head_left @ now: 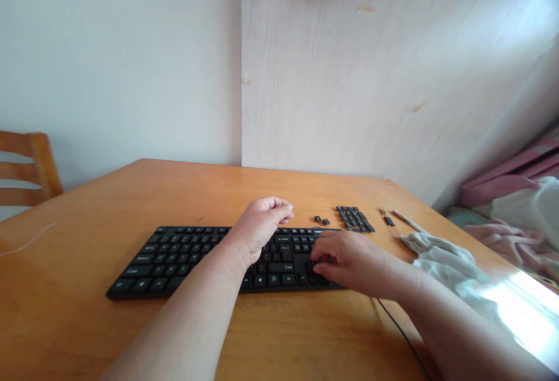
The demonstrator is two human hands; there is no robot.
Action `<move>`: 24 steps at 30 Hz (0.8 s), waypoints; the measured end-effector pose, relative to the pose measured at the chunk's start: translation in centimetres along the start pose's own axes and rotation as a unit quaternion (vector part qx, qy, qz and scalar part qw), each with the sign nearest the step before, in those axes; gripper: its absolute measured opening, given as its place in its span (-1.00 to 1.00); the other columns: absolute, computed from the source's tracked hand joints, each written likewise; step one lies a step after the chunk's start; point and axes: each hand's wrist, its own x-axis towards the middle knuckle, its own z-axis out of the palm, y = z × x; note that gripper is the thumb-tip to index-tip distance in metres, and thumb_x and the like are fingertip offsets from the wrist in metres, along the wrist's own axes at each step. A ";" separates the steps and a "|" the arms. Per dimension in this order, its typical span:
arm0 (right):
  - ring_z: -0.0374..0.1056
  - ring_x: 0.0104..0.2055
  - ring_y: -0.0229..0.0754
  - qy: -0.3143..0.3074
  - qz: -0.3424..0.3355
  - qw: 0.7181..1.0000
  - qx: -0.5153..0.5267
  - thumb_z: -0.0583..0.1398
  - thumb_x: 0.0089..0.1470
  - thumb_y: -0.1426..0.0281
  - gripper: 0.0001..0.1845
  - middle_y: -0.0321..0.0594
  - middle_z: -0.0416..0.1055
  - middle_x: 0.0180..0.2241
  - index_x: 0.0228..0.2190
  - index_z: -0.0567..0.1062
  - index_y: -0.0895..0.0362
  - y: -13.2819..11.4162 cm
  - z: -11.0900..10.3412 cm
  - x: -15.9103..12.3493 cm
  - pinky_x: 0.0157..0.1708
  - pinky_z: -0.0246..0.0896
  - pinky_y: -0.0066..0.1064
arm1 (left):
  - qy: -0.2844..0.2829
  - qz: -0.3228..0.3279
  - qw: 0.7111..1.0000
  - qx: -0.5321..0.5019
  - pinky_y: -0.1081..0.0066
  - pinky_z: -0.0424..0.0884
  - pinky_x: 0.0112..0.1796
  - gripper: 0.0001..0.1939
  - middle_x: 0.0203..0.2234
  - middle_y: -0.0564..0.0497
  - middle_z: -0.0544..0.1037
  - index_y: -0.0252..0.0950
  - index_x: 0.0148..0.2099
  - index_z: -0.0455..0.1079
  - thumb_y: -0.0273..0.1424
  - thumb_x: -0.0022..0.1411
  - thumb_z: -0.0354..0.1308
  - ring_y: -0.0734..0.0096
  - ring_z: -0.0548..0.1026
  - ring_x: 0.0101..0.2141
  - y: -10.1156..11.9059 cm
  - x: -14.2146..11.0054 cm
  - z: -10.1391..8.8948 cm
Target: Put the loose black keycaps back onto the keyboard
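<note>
Fingers (321, 248) of the right hand (351, 256) are curled down at the right end of the black keyboard (174, 258), right of frame centre; the gap between thumb and fingertips is narrow, and whether a key is gripped there cannot be told. That end of the keyboard is partly covered by the hand. Fingers of the left hand (261, 226) are folded in against the thumb near frame centre, above the keyboard's middle part; whether anything small is pinched there cannot be made out.

Pose: the right forearm is extended from the lower right corner, with the palm turned down and the knuckles raised. The left forearm is extended from the bottom edge, left of centre, with the thumb side uppermost and the wrist in front of the keyboard.

Keyboard is laid across the centre of the frame on the wooden table (279, 334). Beyond the right hand, a block of loose keys (354, 219) is set out in rows, with two single keys (322, 220) just to its left. Right of the block are seen a small black piece (388, 221), a thin stick (410, 222) and a crumpled grey cloth (449, 256). Toward the lower right, a black cable (404, 334) is seen running to the bottom edge. At the left edge, a wooden chair (41, 162) is partly seen.
</note>
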 end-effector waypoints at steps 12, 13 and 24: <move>0.34 -0.35 -0.23 0.001 0.007 1.000 0.006 0.22 0.07 0.40 -0.93 -0.29 0.47 -0.40 -0.37 0.54 0.05 -0.5 0.4 0.0 -0.35 0.15 -0.44 | -0.017 0.010 1.000 0.016 0.38 0.28 -0.22 -0.74 -0.40 -0.04 0.56 -0.33 -0.30 0.46 -0.21 0.10 0.21 0.41 0.44 -0.34 -0.6 0.2 -0.2; 0.34 -0.34 -0.23 0.001 0.010 1.000 0.006 0.23 0.07 0.40 -0.93 -0.29 0.47 -0.39 -0.37 0.54 0.05 -0.5 0.4 0.0 -0.35 0.15 -0.44 | -0.019 0.011 1.000 0.015 0.38 0.28 -0.22 -0.74 -0.40 -0.04 0.56 -0.33 -0.30 0.46 -0.21 0.11 0.21 0.41 0.44 -0.34 -0.6 0.2 -0.2; 0.31 -0.36 -0.24 -0.006 0.023 1.000 0.001 0.22 0.05 0.41 -0.96 -0.30 0.43 -0.40 -0.41 0.50 0.07 -0.7 0.5 0.1 -0.36 0.12 -0.44 | -0.012 0.019 0.997 0.070 0.35 0.26 -0.22 -0.74 -0.37 -0.05 0.57 -0.32 -0.30 0.47 -0.20 0.14 0.17 0.35 0.46 -0.30 -0.7 0.2 -0.2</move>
